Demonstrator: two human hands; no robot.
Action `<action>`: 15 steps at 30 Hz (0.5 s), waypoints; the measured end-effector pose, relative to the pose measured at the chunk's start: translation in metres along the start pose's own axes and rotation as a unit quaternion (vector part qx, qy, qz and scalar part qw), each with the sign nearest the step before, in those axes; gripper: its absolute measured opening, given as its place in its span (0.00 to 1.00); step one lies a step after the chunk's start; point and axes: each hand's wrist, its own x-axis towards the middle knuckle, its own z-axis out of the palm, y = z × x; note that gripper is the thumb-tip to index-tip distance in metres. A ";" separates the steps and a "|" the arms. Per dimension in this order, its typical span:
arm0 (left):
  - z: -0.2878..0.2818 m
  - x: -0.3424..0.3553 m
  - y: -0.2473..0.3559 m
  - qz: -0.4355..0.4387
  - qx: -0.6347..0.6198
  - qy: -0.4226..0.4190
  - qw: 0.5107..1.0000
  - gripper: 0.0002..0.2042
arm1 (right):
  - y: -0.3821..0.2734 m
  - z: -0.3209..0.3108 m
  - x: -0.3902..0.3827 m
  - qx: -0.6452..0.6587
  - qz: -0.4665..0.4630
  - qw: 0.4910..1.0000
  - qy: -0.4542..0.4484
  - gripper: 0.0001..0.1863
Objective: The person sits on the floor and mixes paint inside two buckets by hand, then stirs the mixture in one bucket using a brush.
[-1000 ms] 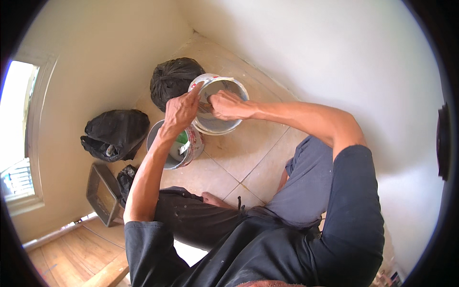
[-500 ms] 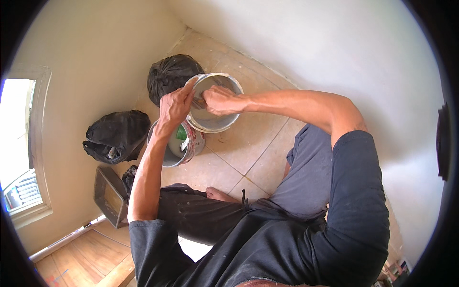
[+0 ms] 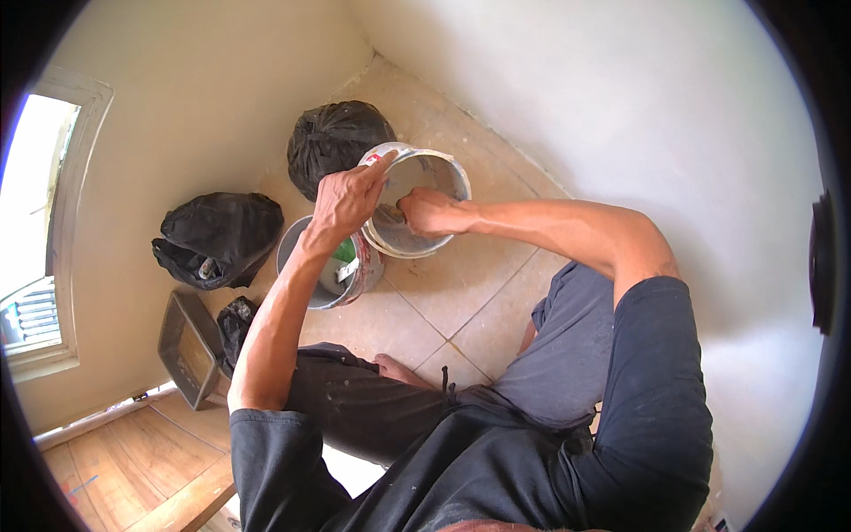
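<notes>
A whitish bucket (image 3: 420, 167) is tipped above the tiled floor, its open mouth facing me and its inside smeared pale grey. My left hand (image 3: 346, 200) grips the left side of its rim, with the index finger lying along the edge. Inside the mouth is my right hand (image 3: 431, 213), closed in a fist. A small flat piece (image 3: 391, 214) shows by its fingers; what it is I cannot tell. Just below and left stands a second bucket (image 3: 362, 285), stained red and white outside, with a green and white item (image 3: 345, 253) in it.
Behind the buckets, a full black plastic bag (image 3: 335, 133) rests near the corner. Another black bag (image 3: 222, 235) lies left, by the wall. A rectangular brown tub (image 3: 171, 346) leans beside a smaller black bag (image 3: 234, 330). Wooden boards (image 3: 142, 448) are at lower left, and a white wall rises on the right.
My view has shifted slightly, so the scene sits a little differently. My right fist has moved lower in the bucket's mouth, while my left hand keeps its hold on the rim.
</notes>
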 end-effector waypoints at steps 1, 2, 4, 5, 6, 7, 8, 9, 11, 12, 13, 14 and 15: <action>0.000 0.001 0.001 0.002 0.002 -0.004 1.000 0.18 | 0.004 0.000 0.000 -0.021 0.001 1.000 -0.016 0.09; -0.001 0.001 0.002 -0.002 0.003 -0.001 1.000 0.18 | 0.003 -0.004 0.000 -0.015 0.006 1.000 -0.018 0.09; -0.003 0.001 0.003 -0.006 0.005 0.004 1.000 0.18 | 0.005 -0.014 -0.001 -0.003 0.018 1.000 -0.021 0.10; -0.001 0.000 0.002 -0.006 0.008 0.007 1.000 0.18 | 0.007 -0.016 -0.003 -0.007 -0.003 1.000 -0.001 0.10; 0.001 0.000 0.000 -0.005 0.010 0.011 1.000 0.18 | 0.010 -0.018 -0.004 -0.012 -0.023 0.999 0.019 0.12; 0.003 0.000 -0.001 -0.004 0.011 0.015 1.000 0.18 | 0.013 -0.019 -0.005 -0.017 -0.043 0.998 0.039 0.13; 0.007 0.000 -0.001 0.002 0.003 0.015 1.000 0.18 | 0.013 -0.021 -0.006 -0.013 -0.018 0.998 0.050 0.13; 0.004 -0.001 -0.001 0.001 -0.002 0.017 1.000 0.19 | 0.007 -0.024 -0.002 -0.008 -0.001 0.998 0.058 0.13; 0.001 -0.002 0.000 0.002 0.000 0.013 1.000 0.18 | -0.006 -0.034 -0.004 0.005 0.020 0.998 0.058 0.12; 0.002 -0.002 -0.001 0.002 0.002 0.004 1.000 0.19 | -0.005 -0.028 -0.001 0.013 0.020 0.998 0.061 0.12; 0.003 -0.003 -0.003 0.001 0.004 -0.006 1.000 0.19 | -0.004 -0.021 0.003 0.021 0.020 0.998 0.063 0.12; 0.002 -0.001 -0.001 0.002 0.004 -0.013 1.000 0.19 | -0.002 -0.016 0.005 0.026 0.023 0.997 0.066 0.12; 0.002 0.000 0.003 -0.004 0.012 -0.021 1.000 0.19 | 0.001 -0.011 0.005 0.025 0.015 0.998 0.064 0.12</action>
